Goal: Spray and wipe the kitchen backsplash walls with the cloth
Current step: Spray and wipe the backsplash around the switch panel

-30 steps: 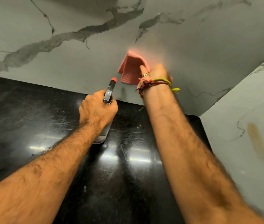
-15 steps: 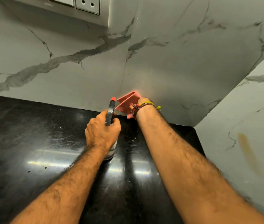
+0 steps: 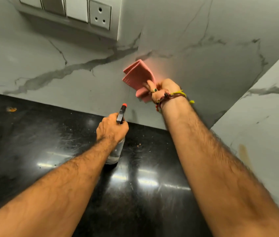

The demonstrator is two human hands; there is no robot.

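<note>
The right hand (image 3: pixel 165 90) clutches a folded pink waffle-textured cloth (image 3: pixel 137 77) against the grey-veined marble wall (image 3: pixel 203 71). The left hand (image 3: pixel 112 129) grips a clear spray bottle (image 3: pixel 115 153) standing on the glossy black counter (image 3: pixel 32 142).

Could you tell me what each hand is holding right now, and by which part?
The left hand grips the spray bottle around its neck, just below the nozzle. The right hand holds the pink cloth by its bunched lower end against the backsplash wall.
</note>
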